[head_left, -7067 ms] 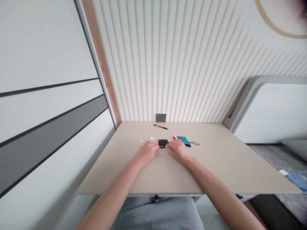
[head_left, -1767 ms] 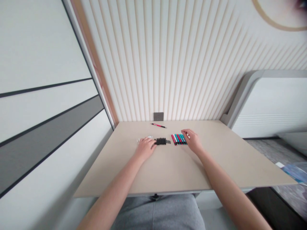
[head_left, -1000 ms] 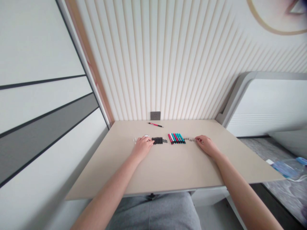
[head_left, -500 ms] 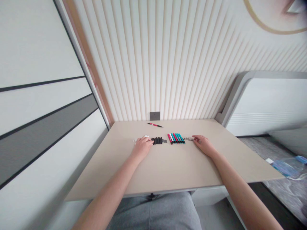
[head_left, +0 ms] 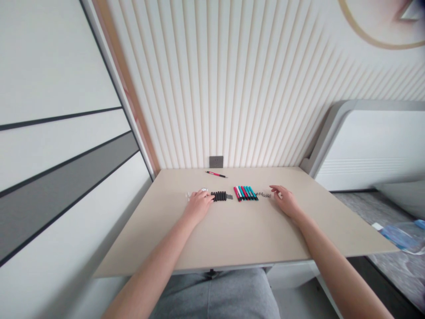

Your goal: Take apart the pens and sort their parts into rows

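Note:
My left hand [head_left: 198, 204] rests on the table with its fingers stretched out, the fingertips at the left end of a row of short black cylinders, perhaps pen grips [head_left: 219, 196]. Small clear pieces [head_left: 187, 195] and a little white cluster [head_left: 204, 189] lie by its far side, partly covered. Right of the black row is a patch of small dark grey pieces [head_left: 229, 196]. Several pen barrels [head_left: 245, 193] in red, white and teal lie side by side. My right hand [head_left: 286, 201] hovers or rests just right of small metallic pieces [head_left: 264, 194], fingers apart, nothing visible in them.
A red and black pen [head_left: 216, 174] lies toward the back of the beige table [head_left: 239, 235]. Behind is a ribbed wall with a dark socket [head_left: 216, 161]. A cabinet [head_left: 59, 186] stands left; a bed [head_left: 372, 150] with a plastic bag [head_left: 401, 235] is at right.
My right hand has drawn slightly right, off the metallic pieces, uncovering more of them. My left hand stays by the black row. The whole view has shifted a little.

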`<action>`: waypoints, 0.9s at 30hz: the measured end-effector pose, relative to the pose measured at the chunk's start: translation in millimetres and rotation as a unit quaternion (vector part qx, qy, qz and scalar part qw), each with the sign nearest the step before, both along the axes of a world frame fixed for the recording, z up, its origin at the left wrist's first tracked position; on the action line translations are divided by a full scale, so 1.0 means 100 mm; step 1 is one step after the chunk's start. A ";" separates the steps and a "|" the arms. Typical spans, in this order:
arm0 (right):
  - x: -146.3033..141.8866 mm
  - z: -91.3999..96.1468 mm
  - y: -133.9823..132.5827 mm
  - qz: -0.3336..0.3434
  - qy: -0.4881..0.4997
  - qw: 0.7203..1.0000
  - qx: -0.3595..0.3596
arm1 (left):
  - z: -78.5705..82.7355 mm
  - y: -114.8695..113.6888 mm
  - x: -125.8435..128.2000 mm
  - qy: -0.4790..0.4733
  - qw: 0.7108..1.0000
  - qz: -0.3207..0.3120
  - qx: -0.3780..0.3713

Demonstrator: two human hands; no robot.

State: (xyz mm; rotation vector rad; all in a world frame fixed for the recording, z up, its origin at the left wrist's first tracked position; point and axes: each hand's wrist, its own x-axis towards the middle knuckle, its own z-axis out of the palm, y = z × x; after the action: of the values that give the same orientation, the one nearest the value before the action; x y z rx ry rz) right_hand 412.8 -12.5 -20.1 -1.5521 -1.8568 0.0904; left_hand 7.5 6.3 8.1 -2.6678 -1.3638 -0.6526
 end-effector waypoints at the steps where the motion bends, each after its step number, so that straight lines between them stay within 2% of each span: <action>1: -0.04 0.04 0.02 -0.012 0.002 1.000 0.020 | -0.01 0.00 0.00 0.000 1.000 -0.001 0.002; 3: -0.19 0.13 0.07 -0.020 -0.004 0.999 0.048 | -0.01 0.00 0.00 0.001 1.000 -0.003 0.003; 5: -0.44 0.25 0.16 -0.001 -0.041 0.998 0.039 | -0.01 0.00 0.01 0.002 1.000 -0.002 0.004; 8: -0.92 0.40 0.37 0.028 -0.156 0.986 -0.046 | 0.01 -0.01 0.03 -0.001 1.000 0.003 0.005; 10: -1.24 0.45 0.56 -0.018 -0.206 0.971 -0.120 | 0.02 -0.03 0.04 -0.003 1.000 0.005 0.002; 14: -1.70 0.43 0.93 -0.055 -0.209 0.964 -0.158 | 0.05 -0.08 0.01 -0.015 1.000 0.008 0.002; 19: -1.87 0.31 1.18 -0.082 -0.212 0.957 -0.180 | 0.10 -0.12 -0.10 -0.067 0.997 0.035 0.008; 23: -1.85 0.29 1.21 -0.075 -0.217 0.957 -0.175 | 0.13 -0.07 -0.18 -0.146 0.987 0.069 0.021; 27: -1.85 0.28 1.18 -0.052 -0.220 0.961 -0.156 | 0.13 -0.03 -0.23 -0.182 0.979 0.085 0.038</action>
State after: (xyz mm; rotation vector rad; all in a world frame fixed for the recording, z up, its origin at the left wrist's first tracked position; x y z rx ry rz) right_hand 227.8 105.4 8.2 -2.0143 -2.1737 -0.0134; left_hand -15.9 3.5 20.7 -2.4175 -1.5890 -1.1898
